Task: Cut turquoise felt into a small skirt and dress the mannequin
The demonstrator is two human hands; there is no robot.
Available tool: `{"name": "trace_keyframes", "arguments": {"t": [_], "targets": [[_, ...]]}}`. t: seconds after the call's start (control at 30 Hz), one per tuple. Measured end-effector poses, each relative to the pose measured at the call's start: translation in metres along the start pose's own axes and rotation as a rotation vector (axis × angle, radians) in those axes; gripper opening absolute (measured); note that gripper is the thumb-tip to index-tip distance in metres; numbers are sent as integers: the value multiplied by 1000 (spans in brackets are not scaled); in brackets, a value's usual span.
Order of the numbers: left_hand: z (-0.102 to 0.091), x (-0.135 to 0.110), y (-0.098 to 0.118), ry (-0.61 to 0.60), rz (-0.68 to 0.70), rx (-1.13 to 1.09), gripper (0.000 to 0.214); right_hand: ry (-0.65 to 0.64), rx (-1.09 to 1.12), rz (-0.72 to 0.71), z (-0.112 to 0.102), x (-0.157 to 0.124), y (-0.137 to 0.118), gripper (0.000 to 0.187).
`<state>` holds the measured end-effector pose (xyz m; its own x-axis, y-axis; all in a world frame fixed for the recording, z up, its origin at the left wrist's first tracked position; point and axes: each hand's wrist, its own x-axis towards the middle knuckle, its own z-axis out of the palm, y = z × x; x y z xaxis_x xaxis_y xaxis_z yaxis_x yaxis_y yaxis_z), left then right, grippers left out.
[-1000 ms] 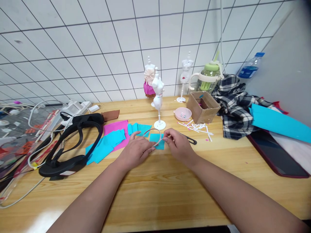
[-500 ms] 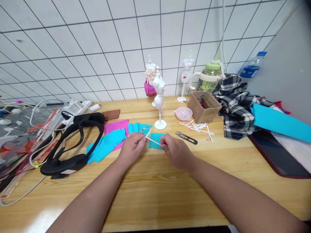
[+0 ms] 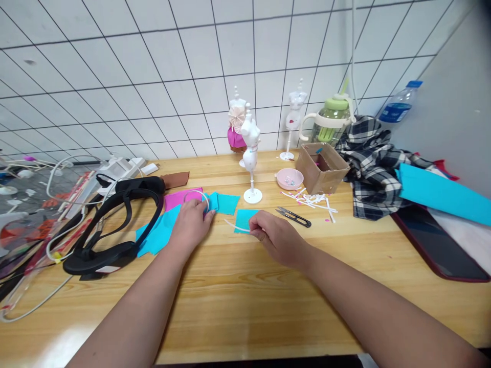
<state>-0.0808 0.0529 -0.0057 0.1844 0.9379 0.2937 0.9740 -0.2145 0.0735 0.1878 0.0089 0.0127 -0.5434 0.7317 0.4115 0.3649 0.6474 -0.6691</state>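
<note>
My left hand (image 3: 191, 223) rests on the cyan fabric pieces (image 3: 161, 232), fingers closed around a thin curled white strip (image 3: 195, 195) that loops above the knuckles. My right hand (image 3: 274, 236) pinches a short white strip (image 3: 237, 226) whose free end points left over a small cyan square (image 3: 242, 219). The two hands are apart on the wooden table (image 3: 245, 296). A magenta fabric piece (image 3: 177, 198) lies under the cyan ones. A white mini mannequin (image 3: 251, 153) stands just behind the hands.
Small black snips (image 3: 294, 216) lie right of my right hand, with white strip scraps (image 3: 312, 199) behind them. A pink dish (image 3: 290, 179), cardboard box (image 3: 321, 167), plaid cloth (image 3: 374, 163) and dark tablet (image 3: 441, 245) sit to the right. A black headset (image 3: 111, 225) and cables lie left.
My hands, close together on one strip before, have parted. My left hand has moved left with a curled strip; my right hand keeps a short piece.
</note>
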Motion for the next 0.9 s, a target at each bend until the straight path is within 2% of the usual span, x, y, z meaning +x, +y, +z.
{"name": "trace_keyframes", "arguments": {"t": [0.07,0.13,0.27,0.37,0.43,0.47,0.6,0.77,0.9], "targets": [[0,-2,3,-44,7,28,39,44,45,-43,1,1,0,13],[-2,-4,5,-40,-31,10,39,77,90,-21,2,1,1,11],[-8,-5,9,106,-134,-66,52,45,83,127,1,1,1,9],[-16,-7,23,151,-32,-350,46,17,43,171,0,1,1,10],[-22,-10,36,56,64,-583,47,14,27,179,-1,2,2,11],[-24,-12,42,19,124,-632,49,18,24,181,-1,2,3,12],[-27,-17,58,-44,229,-620,36,55,25,198,-2,3,6,12],[-20,-16,59,-27,302,-643,28,104,13,261,-2,2,11,9],[-21,-18,63,-108,325,-732,29,149,-3,341,1,1,18,8]]}}
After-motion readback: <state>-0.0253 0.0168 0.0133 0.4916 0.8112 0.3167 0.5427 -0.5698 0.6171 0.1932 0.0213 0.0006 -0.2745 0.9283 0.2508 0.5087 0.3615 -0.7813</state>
